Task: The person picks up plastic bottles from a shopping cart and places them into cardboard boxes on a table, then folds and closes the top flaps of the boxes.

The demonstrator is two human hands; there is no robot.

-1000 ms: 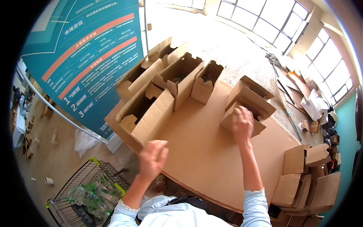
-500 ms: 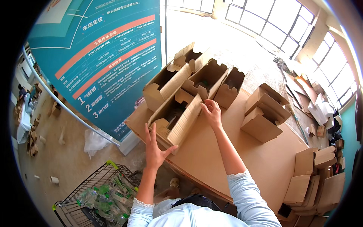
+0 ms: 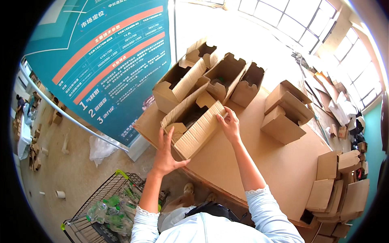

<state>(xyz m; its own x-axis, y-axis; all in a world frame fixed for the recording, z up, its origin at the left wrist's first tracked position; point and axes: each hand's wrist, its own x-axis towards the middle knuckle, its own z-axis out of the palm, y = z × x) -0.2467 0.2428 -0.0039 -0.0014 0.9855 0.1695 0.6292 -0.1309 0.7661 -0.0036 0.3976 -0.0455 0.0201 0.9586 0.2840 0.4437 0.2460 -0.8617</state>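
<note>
A long open-topped cardboard box (image 3: 199,135) sits between my hands near the table's front left edge, slightly tilted, with something dark inside that I cannot make out. My left hand (image 3: 163,157) grips its near left end, fingers at the corner and thumb spread along the near side. At its far right end my right hand (image 3: 229,124) holds the upper edge with bent fingers. Just behind are more open boxes: a pale one (image 3: 172,95) on the left, one with something green inside (image 3: 224,77), and a narrow one (image 3: 247,91) on its right.
Cardboard covers the table (image 3: 259,170). Two joined boxes (image 3: 285,115) stand to the right, and flattened cartons (image 3: 336,188) are stacked lower right. A wire cart (image 3: 95,200) of plastic bottles is at lower left. A teal banner (image 3: 109,56) stands behind the table's left edge.
The box between my hands has shifted slightly toward me, away from the boxes behind, and its near side tilts more. Both hands have moved with it. The whole view has shifted a little.
</note>
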